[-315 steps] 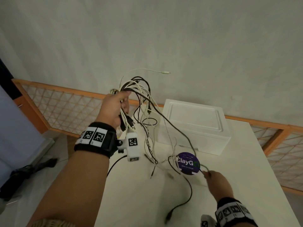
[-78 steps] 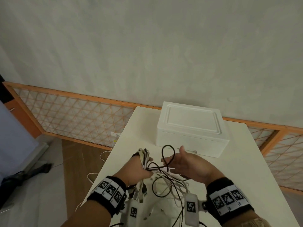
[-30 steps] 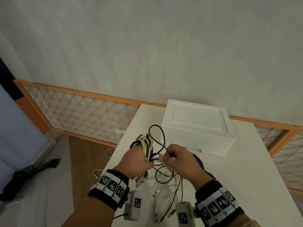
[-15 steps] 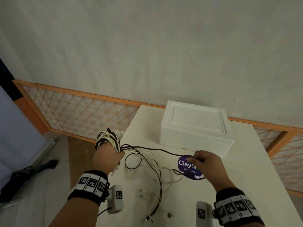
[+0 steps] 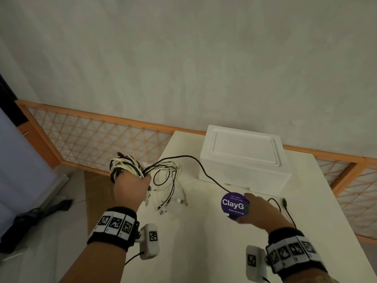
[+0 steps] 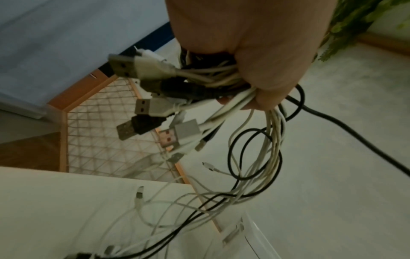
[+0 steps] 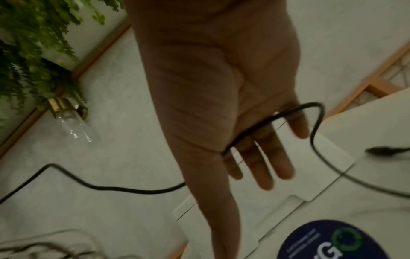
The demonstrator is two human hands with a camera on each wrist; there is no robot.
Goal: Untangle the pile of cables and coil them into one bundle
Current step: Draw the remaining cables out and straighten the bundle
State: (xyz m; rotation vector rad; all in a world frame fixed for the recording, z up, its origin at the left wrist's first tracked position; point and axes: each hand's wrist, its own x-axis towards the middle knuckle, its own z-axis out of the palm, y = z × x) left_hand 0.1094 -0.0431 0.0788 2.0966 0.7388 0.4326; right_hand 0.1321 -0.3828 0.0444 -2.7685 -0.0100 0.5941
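Freeing one black cable (image 5: 206, 172) looks the step in hand: it runs from the left hand (image 5: 130, 185), fisted round the cable bundle (image 5: 124, 167), across the right hand's (image 5: 259, 211) spread fingers. Next it needs looping back into that fist.

A white table (image 5: 195, 252) bears a foam box (image 5: 243, 160), round sticker (image 5: 233, 204) and loose cable ends (image 5: 173, 198).

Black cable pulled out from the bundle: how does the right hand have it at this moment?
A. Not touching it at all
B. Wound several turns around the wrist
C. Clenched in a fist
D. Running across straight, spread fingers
D: in the right wrist view the black cable crosses the right hand at its fingers, which are straight and spread.
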